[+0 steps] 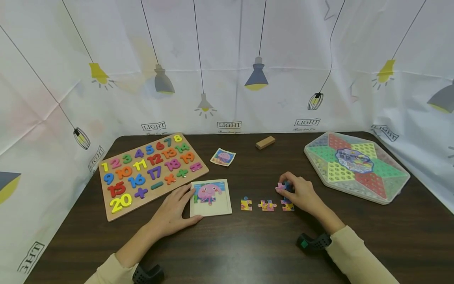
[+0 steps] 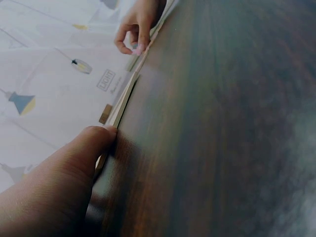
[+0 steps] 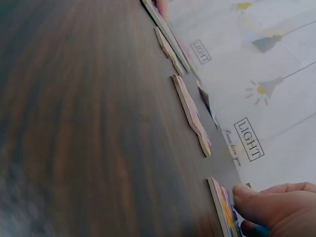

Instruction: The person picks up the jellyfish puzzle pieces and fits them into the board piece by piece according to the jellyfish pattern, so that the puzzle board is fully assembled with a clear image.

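Note:
A square wooden jigsaw board (image 1: 211, 211) with a partly filled pink octopus picture lies flat in the head view. My left hand (image 1: 172, 213) holds it at the left side, thumb at the near corner and fingers along the left edge. In the left wrist view the thumb (image 2: 101, 136) presses its edge. To the right, my right hand (image 1: 298, 192) pinches a pink puzzle piece (image 1: 281, 187) between thumb and fingers. Blue pieces (image 1: 288, 185) show partly beneath those fingers. A yellow-pink piece (image 1: 287, 205) lies just below the hand.
Between the hands lie a yellow puzzle piece (image 1: 246, 204) and a pink-yellow one (image 1: 267, 205). Behind them are an octopus picture card (image 1: 223, 157) and a wooden block (image 1: 265, 142). A number board (image 1: 152, 159) stands left, a hexagonal game board (image 1: 354, 167) right.

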A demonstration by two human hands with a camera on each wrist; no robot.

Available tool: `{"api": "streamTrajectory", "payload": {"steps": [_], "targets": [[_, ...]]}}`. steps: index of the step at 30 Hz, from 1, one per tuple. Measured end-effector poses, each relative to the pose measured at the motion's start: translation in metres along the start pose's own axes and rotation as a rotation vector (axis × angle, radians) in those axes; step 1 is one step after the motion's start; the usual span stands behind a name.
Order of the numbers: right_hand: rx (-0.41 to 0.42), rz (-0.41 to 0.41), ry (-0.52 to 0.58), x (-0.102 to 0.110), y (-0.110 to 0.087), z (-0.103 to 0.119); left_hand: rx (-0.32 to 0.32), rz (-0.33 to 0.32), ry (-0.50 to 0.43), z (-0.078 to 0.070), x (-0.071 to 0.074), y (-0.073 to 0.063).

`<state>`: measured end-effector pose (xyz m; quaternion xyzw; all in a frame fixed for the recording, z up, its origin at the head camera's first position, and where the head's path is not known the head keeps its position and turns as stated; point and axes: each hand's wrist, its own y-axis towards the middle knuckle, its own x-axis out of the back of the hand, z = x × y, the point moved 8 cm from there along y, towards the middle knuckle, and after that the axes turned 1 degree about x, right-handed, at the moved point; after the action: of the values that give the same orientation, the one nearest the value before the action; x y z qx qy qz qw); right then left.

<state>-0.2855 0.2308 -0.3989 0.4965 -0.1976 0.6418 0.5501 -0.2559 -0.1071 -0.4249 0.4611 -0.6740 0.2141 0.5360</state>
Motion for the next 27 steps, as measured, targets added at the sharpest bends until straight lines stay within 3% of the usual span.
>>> {"api": "streamTrajectory", "payload": {"steps": [8, 16, 27], "targets": [[-0.007, -0.048, 0.057, 0.005, 0.000, 0.002, -0.016, -0.019, 0.002, -0.002, 0.003, -0.001], [-0.067, 0.012, 0.125, 0.001, 0.003, 0.008, -0.015, -0.013, 0.003, -0.002, 0.003, -0.001], [-0.031, 0.049, 0.186, -0.006, 0.013, 0.029, 0.001, 0.003, 0.009, 0.002, -0.001, 0.001]]}}
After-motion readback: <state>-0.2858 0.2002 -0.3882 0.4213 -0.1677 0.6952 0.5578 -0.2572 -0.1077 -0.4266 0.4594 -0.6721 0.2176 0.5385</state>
